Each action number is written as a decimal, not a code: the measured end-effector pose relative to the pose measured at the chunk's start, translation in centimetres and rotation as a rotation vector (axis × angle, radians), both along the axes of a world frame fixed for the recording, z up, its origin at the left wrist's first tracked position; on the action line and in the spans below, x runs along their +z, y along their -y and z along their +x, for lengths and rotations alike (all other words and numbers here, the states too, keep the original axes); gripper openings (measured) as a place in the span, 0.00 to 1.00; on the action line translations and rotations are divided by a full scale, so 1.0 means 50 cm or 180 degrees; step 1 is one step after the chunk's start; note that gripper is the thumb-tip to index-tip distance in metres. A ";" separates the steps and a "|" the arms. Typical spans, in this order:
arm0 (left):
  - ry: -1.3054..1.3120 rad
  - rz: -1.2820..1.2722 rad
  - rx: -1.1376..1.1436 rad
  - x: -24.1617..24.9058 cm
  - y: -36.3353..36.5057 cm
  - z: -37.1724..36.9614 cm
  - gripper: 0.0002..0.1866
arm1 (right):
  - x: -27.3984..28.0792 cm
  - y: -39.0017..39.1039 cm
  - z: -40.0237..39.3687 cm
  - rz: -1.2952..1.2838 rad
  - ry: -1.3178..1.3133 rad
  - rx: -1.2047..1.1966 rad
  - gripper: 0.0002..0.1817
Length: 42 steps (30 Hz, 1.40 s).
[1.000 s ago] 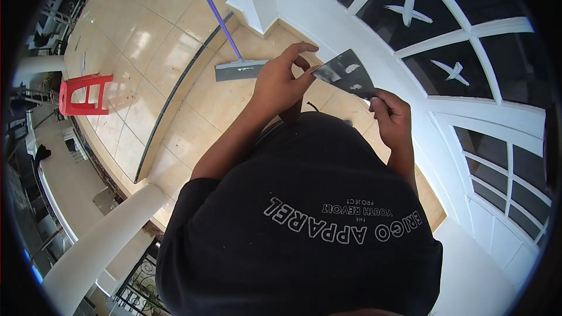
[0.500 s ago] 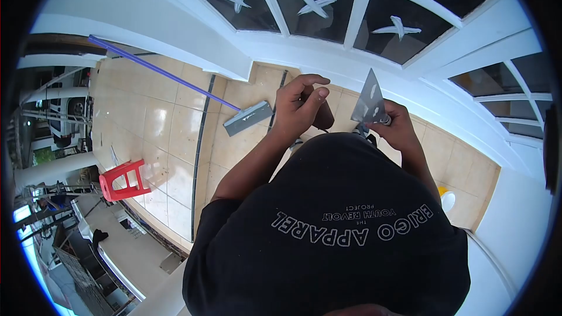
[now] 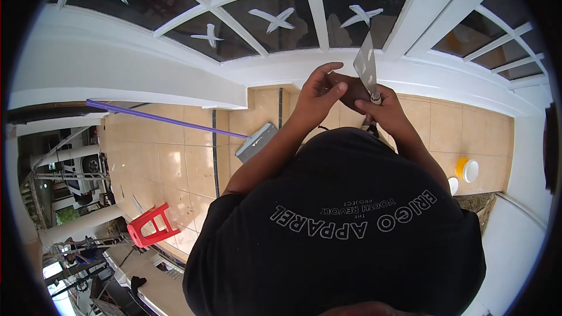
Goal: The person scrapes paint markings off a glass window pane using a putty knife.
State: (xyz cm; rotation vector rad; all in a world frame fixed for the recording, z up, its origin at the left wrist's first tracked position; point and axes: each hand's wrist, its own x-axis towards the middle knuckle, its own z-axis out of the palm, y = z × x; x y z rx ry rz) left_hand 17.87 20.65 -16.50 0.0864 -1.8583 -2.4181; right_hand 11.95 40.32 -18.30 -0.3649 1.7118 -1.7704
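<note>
A triangular metal blade [image 3: 365, 65] with pale smears points up toward the panes, its handle held in my right hand [image 3: 383, 107]. Just left of it, my left hand [image 3: 321, 95] has curved fingers apart from the thumb, with nothing visible in its grasp. Behind and between the hands is a brown rounded shape [image 3: 353, 92] I cannot make out. White crosses mark the dark window panes, one cross [image 3: 362, 16] right behind the blade tip.
A wide grey blade [image 3: 256, 143] on a long purple pole [image 3: 170, 122] lies left of my arm. A red stool [image 3: 153, 226] is at lower left. A yellow-and-white container [image 3: 467, 169] stands on the tiles at right. White window frames and walls border the floor.
The view has shifted, showing more windows and the whole container. My hands are closer together, and the triangular blade has turned and shows a narrower face.
</note>
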 end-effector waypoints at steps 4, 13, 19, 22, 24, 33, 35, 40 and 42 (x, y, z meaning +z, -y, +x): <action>0.0195 -0.0099 -0.0094 -0.032 0.046 0.029 0.11 | 0.010 0.023 0.016 0.0008 -0.0082 -0.0110 0.14; 0.0618 -0.0188 0.0988 -0.144 0.239 0.148 0.12 | 0.006 0.077 0.057 0.0601 -0.0266 -0.0130 0.32; 0.1500 -0.0157 0.1587 -0.223 0.324 0.227 0.13 | 0.010 0.106 0.092 0.1269 -0.0805 0.0228 0.21; 0.1292 0.0074 0.1654 -0.244 0.348 0.206 0.10 | 0.010 0.118 0.086 0.1287 -0.0987 0.0293 0.21; 0.0954 0.0214 0.1645 -0.233 0.363 0.174 0.09 | 0.015 0.117 0.070 0.1262 -0.1148 0.0314 0.20; 0.0378 0.0051 0.2522 -0.062 0.339 0.073 0.16 | 0.030 0.134 -0.112 0.1394 -0.1614 0.1259 0.24; 0.0393 -0.0147 0.2717 -0.086 0.347 0.072 0.15 | 0.034 0.147 -0.142 0.1325 -0.1864 0.1441 0.25; -0.0130 -0.0654 0.3403 -0.127 0.400 0.051 0.10 | 0.040 0.152 -0.173 0.1086 -0.1483 0.1590 0.26; 0.0220 0.0165 0.3099 -0.056 0.411 0.048 0.13 | 0.050 0.159 -0.176 0.1156 -0.1399 0.1612 0.25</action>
